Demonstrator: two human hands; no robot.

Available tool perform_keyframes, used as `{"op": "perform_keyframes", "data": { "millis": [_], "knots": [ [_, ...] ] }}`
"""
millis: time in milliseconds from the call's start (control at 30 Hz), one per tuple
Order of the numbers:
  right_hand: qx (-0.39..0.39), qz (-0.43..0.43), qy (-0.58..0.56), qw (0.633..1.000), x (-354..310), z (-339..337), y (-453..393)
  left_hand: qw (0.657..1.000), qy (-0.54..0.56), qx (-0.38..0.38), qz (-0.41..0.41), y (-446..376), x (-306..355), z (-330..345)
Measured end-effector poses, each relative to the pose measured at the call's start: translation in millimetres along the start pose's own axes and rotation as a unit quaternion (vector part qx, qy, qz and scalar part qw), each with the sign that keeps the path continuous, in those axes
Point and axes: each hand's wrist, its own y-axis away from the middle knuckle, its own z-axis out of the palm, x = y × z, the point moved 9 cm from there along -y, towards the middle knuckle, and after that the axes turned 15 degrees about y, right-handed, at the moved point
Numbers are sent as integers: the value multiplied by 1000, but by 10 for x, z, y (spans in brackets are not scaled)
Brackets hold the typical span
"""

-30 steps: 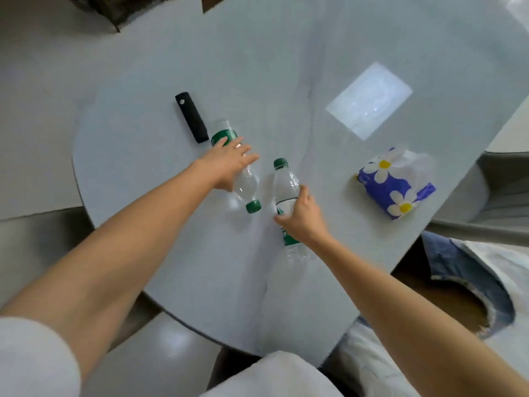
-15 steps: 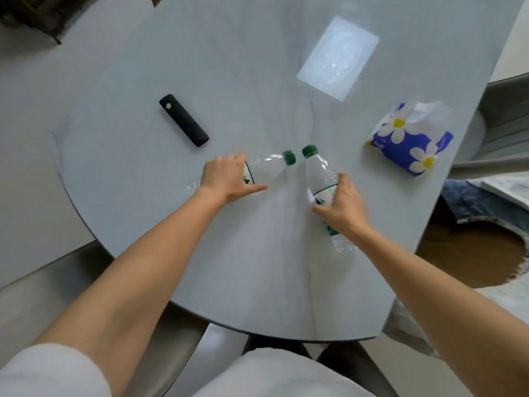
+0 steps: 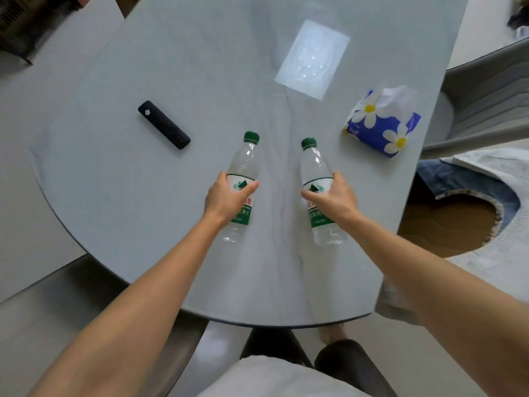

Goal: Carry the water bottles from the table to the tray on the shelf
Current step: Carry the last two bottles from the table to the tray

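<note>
Two clear water bottles with green caps and green-and-white labels are held upright over the grey table (image 3: 143, 210). My left hand (image 3: 226, 199) is wrapped around the label of the left bottle (image 3: 244, 164). My right hand (image 3: 333, 200) grips the label of the right bottle (image 3: 316, 164). Both caps point away from me, and the two bottles stand side by side with a gap between them. No shelf or tray is in view.
A black remote (image 3: 163, 124) lies to the left of the bottles. A blue tissue pack with white flowers (image 3: 382, 124) sits at the right near the table edge. Grey chairs (image 3: 486, 96) and clothing (image 3: 486, 179) are at the right.
The left bottle lay on its side under my left hand; now it is raised upright. My right hand has also brought its bottle up, and both bottles now stand parallel.
</note>
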Motion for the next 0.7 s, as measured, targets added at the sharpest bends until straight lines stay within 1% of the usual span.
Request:
{"op": "perform_keyframes", "data": {
  "millis": [33, 67, 133, 200, 300, 367, 467, 600, 700],
  "knots": [
    [-23, 15, -79, 996, 71, -2, 84, 995, 89, -32, -21, 103, 14, 81],
    [-42, 25, -152, 987, 129, -16, 180, 985, 154, -65, -37, 224, 48, 194],
    [-77, 28, -261, 962, 229, -89, 394, 966, 223, -119, -53, 483, 156, 461],
    [-94, 22, -325, 941, 332, -258, 596, 952, 256, -159, -56, 728, 317, 750],
    [-78, 3, -378, 922, 573, -647, 867, 935, 278, -218, -42, 1111, 625, 1227],
    [-44, -3, -407, 912, 829, -948, 1027, 924, 286, -252, -33, 1381, 834, 1563],
    [5, 0, -472, 881, 1344, -1379, 1263, 914, 276, -297, -13, 1792, 1128, 2079],
    [70, 6, -519, 852, 2260, -1849, 1610, 909, 251, -333, -2, 2439, 1285, 2780],
    [89, 11, -565, 820, 3100, -2081, 1878, 899, 247, -363, -1, 2988, 1335, 3393]
  ]
}}
